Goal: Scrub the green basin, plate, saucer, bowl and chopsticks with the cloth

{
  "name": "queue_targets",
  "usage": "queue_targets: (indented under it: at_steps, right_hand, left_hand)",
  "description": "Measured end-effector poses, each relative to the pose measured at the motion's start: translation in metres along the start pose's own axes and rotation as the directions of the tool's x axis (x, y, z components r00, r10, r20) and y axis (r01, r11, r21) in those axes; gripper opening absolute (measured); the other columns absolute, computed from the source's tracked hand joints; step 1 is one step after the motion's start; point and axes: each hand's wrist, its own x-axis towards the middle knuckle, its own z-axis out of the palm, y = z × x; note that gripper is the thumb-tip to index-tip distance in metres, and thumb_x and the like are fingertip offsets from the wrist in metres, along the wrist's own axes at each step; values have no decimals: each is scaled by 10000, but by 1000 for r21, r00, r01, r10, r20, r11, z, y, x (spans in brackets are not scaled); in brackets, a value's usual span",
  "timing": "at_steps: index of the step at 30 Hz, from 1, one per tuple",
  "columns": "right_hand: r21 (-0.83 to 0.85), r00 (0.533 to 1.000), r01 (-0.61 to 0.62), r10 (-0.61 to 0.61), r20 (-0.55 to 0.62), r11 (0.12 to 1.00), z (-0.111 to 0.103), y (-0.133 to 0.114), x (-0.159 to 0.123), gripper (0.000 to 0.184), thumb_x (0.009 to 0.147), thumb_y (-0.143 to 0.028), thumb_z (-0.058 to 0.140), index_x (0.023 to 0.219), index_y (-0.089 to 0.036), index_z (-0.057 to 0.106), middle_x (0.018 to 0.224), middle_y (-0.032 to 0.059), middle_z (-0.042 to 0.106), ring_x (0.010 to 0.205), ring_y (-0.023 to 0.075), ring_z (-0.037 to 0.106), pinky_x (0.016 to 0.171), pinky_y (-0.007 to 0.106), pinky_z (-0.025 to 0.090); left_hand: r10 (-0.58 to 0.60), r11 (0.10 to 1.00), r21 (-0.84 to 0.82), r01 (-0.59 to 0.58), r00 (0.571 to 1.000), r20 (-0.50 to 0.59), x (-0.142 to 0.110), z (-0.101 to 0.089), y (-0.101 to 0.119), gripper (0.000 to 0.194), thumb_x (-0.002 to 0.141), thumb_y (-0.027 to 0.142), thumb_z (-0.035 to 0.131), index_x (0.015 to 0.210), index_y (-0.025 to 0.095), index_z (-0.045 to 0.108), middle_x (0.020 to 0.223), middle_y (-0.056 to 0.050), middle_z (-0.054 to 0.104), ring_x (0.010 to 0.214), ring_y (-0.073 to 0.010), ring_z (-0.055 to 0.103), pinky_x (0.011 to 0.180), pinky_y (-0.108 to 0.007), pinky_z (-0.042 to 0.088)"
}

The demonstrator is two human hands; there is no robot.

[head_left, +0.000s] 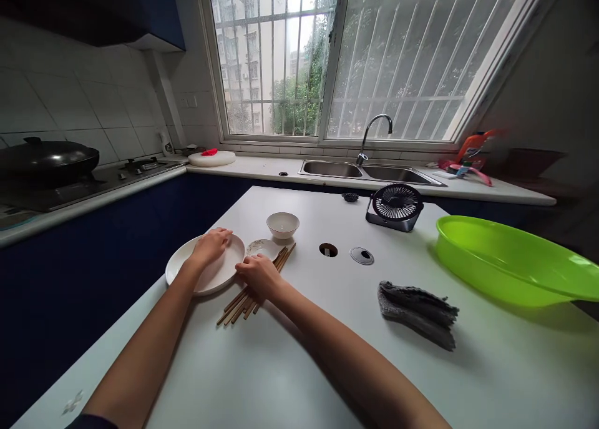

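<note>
Head view: the left hand (213, 245) lies over the large white plate (219, 280), palm down, its fingers bent and reaching toward the far side of the rim. Whether those fingers are closed on the plate or merely rest there, I cannot tell. The right hand (258, 273) is curled low over a loose bundle of wooden chopsticks (238, 307), its fingertips beside the plate's right edge. Its fingers are drawn in close, but their undersides are hidden, so I cannot tell whether they are clamped on the chopsticks, on the rim, or on neither.

The plate sits near the left edge of the white table (290, 379) — round, shallow and pale, with a plain raised rim and a smooth inside. The chopsticks lie slantwise beneath the right hand, their near ends fanned out unevenly, the far ends closer together. Just beyond that hand is a small white dish (262, 249) with a floral pattern, and past it stands an upright white bowl (283, 226). Farther right — well apart from both hands — lie a folded grey cloth (416, 316) and a bright green basin (505, 266).
</note>
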Motion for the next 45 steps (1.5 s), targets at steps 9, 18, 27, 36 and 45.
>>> queue_targets:
  at_steps: [9,18,27,36,45]
  right_hand:
    - [6,999,7,-7,-47,1000,4,8,-2,210,987,-218,541,840,-177,686,860,64,699,714,154,598,726,286,379]
    - [56,996,2,3,-91,998,9,19,-5,168,922,-146,594,783,-169,685,812,28,663,648,125,518,627,259,327]
    - [104,987,13,3,-158,994,5,35,-6,119,934,-166,641,835,-176,707,843,40,671,686,124,556,660,249,372]
    - [125,970,64,-32,-240,990,-14,47,-18,43,923,-191,673,915,-176,712,878,62,690,748,144,610,664,248,424]
    - [132,953,70,-27,-303,989,-44,71,-55,106,920,-181,671,1016,-208,706,954,68,716,816,176,657,724,286,489]
  left_hand:
    - [-210,952,230,203,978,7,-4,-6,-19,441,910,170,346,1213,168,666,1184,-209,651,1055,-334,620,871,-459,489]
    - [-356,914,220,342,934,25,-4,-13,-33,434,887,195,387,1219,173,666,1107,-190,709,1004,-324,680,815,-412,519]
    - [-406,910,81,406,914,-24,0,-22,-27,443,912,271,396,1261,206,660,1191,-124,722,1083,-298,680,820,-352,533]
    - [-402,916,-40,399,910,-102,2,-43,-11,435,922,287,413,1268,196,661,1211,-123,716,1091,-322,674,839,-372,528]
    - [-327,937,-173,305,937,-123,1,-52,17,408,922,354,427,1211,222,683,1126,-89,747,1036,-300,684,788,-334,500]
